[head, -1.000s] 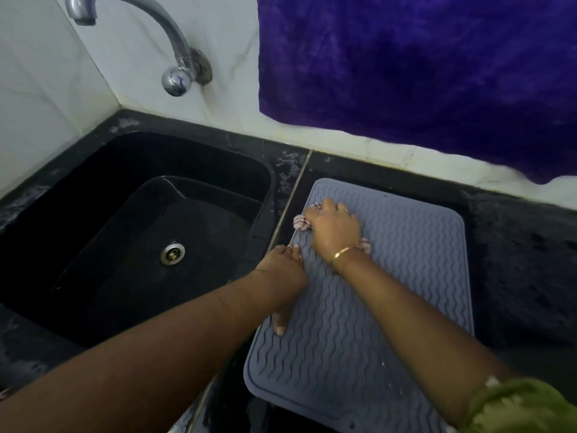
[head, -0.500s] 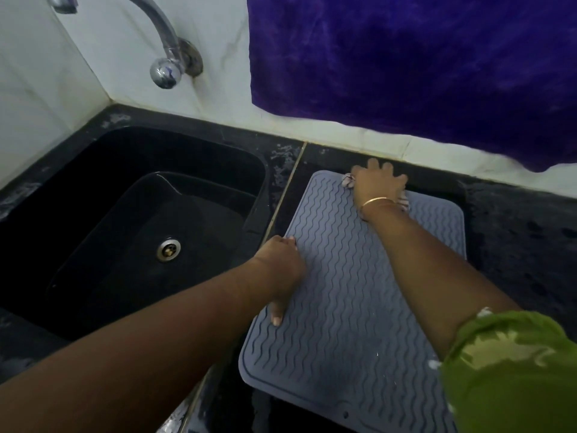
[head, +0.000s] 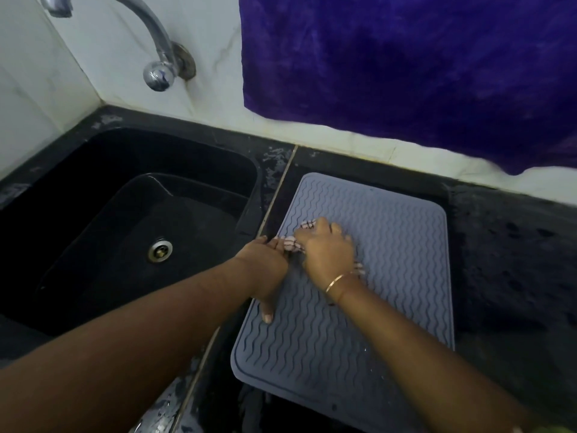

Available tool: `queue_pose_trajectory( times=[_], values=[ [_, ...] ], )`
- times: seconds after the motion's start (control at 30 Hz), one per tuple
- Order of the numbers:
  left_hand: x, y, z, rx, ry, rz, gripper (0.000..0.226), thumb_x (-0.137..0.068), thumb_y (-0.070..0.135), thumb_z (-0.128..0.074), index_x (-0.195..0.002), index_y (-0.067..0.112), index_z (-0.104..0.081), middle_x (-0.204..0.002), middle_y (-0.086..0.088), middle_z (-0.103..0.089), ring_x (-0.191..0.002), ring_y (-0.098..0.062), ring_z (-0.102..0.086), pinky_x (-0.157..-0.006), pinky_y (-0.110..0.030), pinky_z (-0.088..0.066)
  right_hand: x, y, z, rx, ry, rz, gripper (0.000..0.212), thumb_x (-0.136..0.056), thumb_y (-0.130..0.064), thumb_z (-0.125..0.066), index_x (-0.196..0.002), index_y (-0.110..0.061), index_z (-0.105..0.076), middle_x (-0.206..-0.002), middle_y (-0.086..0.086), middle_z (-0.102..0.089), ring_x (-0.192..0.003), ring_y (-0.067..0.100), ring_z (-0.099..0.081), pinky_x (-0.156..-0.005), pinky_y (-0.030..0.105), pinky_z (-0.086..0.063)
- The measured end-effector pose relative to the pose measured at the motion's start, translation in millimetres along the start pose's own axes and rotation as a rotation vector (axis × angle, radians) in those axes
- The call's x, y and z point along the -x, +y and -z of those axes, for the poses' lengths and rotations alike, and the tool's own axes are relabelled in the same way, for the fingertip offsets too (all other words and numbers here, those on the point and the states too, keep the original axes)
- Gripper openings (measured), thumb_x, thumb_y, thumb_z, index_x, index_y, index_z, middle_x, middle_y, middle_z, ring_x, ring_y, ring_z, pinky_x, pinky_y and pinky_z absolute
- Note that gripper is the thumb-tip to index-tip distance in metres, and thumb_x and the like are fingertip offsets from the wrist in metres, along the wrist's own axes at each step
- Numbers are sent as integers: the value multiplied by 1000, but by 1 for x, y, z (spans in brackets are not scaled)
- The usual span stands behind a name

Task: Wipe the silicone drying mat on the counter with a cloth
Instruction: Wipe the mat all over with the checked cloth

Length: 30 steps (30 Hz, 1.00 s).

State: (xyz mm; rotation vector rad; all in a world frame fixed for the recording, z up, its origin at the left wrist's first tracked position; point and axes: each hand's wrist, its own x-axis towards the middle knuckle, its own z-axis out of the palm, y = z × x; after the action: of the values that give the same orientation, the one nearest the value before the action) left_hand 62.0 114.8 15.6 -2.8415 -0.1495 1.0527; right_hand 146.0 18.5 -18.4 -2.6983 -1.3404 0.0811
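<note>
A grey silicone drying mat (head: 399, 264) with wavy ridges lies on the black counter, just right of the sink. My right hand (head: 327, 254) presses a crumpled white checked cloth (head: 292, 243) onto the mat's left-middle part; most of the cloth is hidden under the palm. My left hand (head: 265, 264) rests flat on the mat's left edge, fingers spread and thumb pointing toward me, touching the cloth's end.
A black sink (head: 193, 157) with a metal drain (head: 160, 250) sits to the left, under a chrome tap (head: 156, 67) on the white wall. A purple towel (head: 406, 73) hangs behind the mat. Black counter (head: 515, 260) extends to the right.
My right hand has dragged the cloth from the mat's far edge back toward me and to the left, beside my left hand. The left hand has stayed on the mat's left edge.
</note>
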Motion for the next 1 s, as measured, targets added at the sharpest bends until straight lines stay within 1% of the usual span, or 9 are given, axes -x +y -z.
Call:
queue_pose_trajectory(
  times=[0.1,0.2,0.3,0.43,0.57,0.7,0.77,0.87,1.0],
  values=[
    [-1,1,-1,17,-14,23,130,-62,49,-82,-151,1,0,-159,-17,2,-147,-29,1,-118,-40,2,-38,27,4,88,17,1,29,-95,-22,-43,-122,-23,-55,-129,14,-45,-120,35,-40,-93,45,-38],
    [-3,-1,-4,55,-13,20,134,-60,48,-83,-151,1,3,-159,-18,6,-147,-29,5,-118,-40,2,-91,51,11,157,-5,-106,35,-92,-18,-50,-127,-23,-53,-136,17,-40,-124,38,-37,-96,51,-39],
    [-4,-5,-7,91,-2,14,135,-60,50,-83,-151,3,5,-159,-15,8,-147,-26,6,-118,-40,3,-118,55,12,165,-10,-149,39,-91,-15,-52,-129,-22,-53,-135,17,-40,-124,38,-38,-95,51,-40],
    [-2,-10,-10,126,15,-5,134,-62,53,-81,-151,6,8,-159,-12,11,-147,-22,9,-118,-41,4,-100,37,16,113,-75,-108,37,-92,-16,-49,-128,-22,-55,-132,16,-43,-120,38,-45,-92,44,-46],
    [0,-16,-15,161,32,-12,134,-60,59,-79,-152,13,9,-160,-5,11,-147,-16,9,-117,-40,6,-25,7,8,6,-90,-3,31,-92,-17,-47,-121,-19,-56,-128,14,-46,-114,35,-49,-86,41,-48],
    [0,-18,-17,188,55,-23,133,-60,58,-79,-152,15,6,-160,-5,12,-147,-14,10,-117,-40,7,41,-16,2,-24,-53,42,43,-89,-13,-47,-131,-24,-50,-129,11,-44,-117,34,-46,-91,44,-43],
    [1,-20,-19,212,52,-32,133,-60,59,-78,-152,14,8,-160,-4,14,-147,-13,12,-117,-41,8,41,-11,1,-37,-30,53,43,-89,-12,-47,-130,-25,-49,-126,11,-44,-117,35,-44,-91,44,-42],
    [0,-22,-21,222,41,-56,133,-62,61,-77,-152,15,10,-159,-4,16,-146,-14,14,-116,-42,10,6,8,2,44,0,66,33,-92,-18,-44,-123,-24,-53,-123,12,-46,-117,33,-42,-89,41,-39],
    [-1,-24,-21,217,40,-71,132,-65,62,-74,-151,11,12,-159,-4,17,-146,-14,14,-116,-43,11,-51,25,7,102,11,-63,34,-90,-14,-48,-122,-24,-54,-130,16,-45,-121,38,-42,-95,48,-38]
  ],
)
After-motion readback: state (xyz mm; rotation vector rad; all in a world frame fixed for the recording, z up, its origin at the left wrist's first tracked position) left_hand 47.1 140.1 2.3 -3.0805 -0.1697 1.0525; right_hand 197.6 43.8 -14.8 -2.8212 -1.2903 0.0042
